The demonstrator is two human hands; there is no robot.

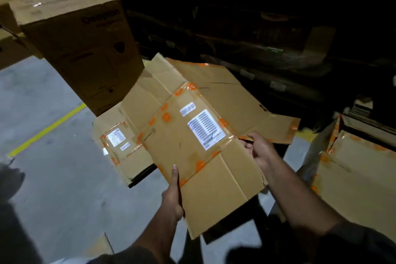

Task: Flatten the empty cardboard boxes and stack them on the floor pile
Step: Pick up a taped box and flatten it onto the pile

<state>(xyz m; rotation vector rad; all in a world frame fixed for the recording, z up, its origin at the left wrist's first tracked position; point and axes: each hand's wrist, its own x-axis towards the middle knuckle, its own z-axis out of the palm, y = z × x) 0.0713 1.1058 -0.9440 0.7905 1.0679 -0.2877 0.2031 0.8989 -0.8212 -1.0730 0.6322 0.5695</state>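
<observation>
Item: flattened cardboard box (205, 156), centre of the frame, held above the floor pile (225, 92). Brown board, orange-spotted tape, white shipping label facing up.

Left hand (173, 197): lower centre, gripping the box's near-left edge, thumb lying straight along the top face; the other fingers are hidden beneath the board.

Right hand (260, 148): centre right, fingers curled over the box's right edge beside the label.

Floor pile: flattened boxes spread on the grey concrete floor (53, 156) just beyond the held box, one labelled sheet showing at centre left.

Also present: upright printed carton (85, 49), upper left, standing at the pile's far-left edge; yellow floor line (47, 128), left; further taped cardboard (353, 167) at right edge.

Step in hand, judged: laying the flat box onto the pile. Recommended handling: keep both edges gripped so the panels stay closed, lower it level, square its corners to the sheets beneath, clear of the upright carton, then release both hands together.
</observation>
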